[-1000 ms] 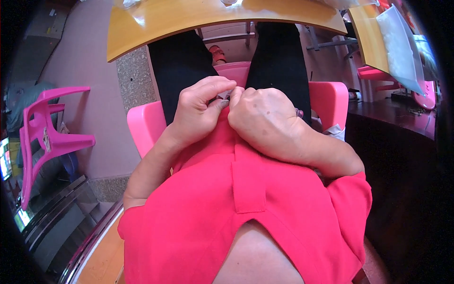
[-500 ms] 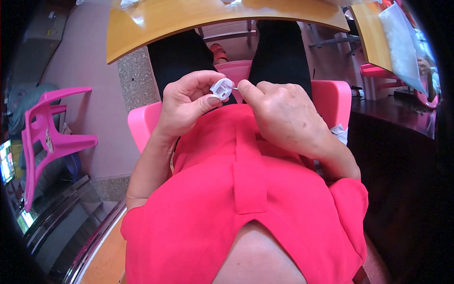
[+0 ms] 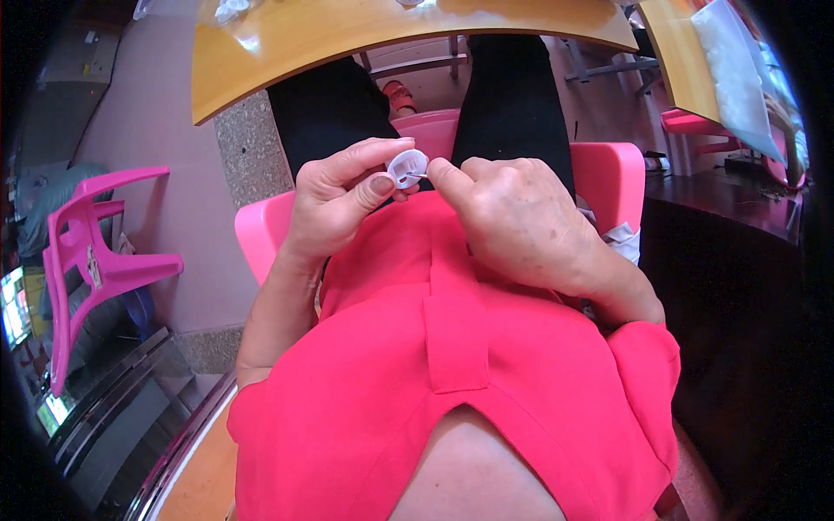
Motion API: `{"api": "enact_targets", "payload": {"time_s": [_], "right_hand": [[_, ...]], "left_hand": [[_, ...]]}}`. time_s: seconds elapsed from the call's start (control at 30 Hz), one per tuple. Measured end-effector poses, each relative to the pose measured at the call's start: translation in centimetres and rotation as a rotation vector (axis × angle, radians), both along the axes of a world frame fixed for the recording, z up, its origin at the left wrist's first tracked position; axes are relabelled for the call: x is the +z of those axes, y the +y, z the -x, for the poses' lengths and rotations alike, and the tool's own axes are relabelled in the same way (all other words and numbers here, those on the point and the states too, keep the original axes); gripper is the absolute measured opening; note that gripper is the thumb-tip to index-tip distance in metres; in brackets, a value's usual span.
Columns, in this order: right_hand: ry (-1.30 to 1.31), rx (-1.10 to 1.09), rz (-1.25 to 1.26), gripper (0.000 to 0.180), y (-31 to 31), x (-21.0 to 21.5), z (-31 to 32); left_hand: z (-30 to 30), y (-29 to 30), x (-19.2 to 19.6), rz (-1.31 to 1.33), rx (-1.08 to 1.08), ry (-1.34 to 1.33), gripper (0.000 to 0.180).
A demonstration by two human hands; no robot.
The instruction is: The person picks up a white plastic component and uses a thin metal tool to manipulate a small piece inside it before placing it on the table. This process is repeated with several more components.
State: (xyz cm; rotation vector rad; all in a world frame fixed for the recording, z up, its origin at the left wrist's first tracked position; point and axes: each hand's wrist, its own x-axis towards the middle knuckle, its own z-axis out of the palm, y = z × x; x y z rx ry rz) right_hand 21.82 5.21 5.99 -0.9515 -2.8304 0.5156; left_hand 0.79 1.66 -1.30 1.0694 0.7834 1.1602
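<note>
In the pinching left hand (image 3: pixel 334 204) sits a white piece (image 3: pixel 408 161) — right hand (image 3: pixel 526 213) beside it (gripping a rod (image 3: pixel 418 176)).

White piece (image 3: pixel 405 161) in left grip (image 3: pixel 334 195)

From the wearer's head, the left one of two wide fisheye cameras looks steeply down past the bright red fabric top (image 3: pixel 456 334), nearest to the lens. Beyond the top come the bare left hand (image 3: pixel 334 204) and bare right hand (image 3: pixel 530 217), then, farther off, the glossy yellow-brown wooden table (image 3: pixel 391 33), its near edge appearing bowed.
</note>
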Motion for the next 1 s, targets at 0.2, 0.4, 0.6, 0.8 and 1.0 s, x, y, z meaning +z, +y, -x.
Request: {"api": "enact_targets", "payload": {"time_s": [0.2, 0.4, 0.6, 0.8, 1.0], "right_hand": [[-0.059, -0.001, 0.079, 0.018, 0.2, 0.0, 0.4], [-0.170, 0.039, 0.111, 0.027, 0.4, 0.3, 0.6], [-0.114, 0.071, 0.014, 0.029, 0.6, -0.3, -0.1], [0.233, -0.092, 0.019, 0.027, 2.1, -0.6, -1.0], [0.229, -0.122, 0.047, 0.027, 2.5, -1.1, -1.1]], "left_hand": [[-0.3, 0.0, 0.0, -0.117, 0.021, 0.135, 0.030], [-0.3, -0.1, 0.2, -0.077, 0.021, 0.173, 0.029], [-0.2, 0.3, -0.5, 0.092, -0.037, -0.043, 0.028], [0.5, 0.6, -0.2, 0.183, -0.038, -0.334, 0.032], [0.9, 1.1, 1.3, 0.084, 0.072, -0.265, 0.033]]}}
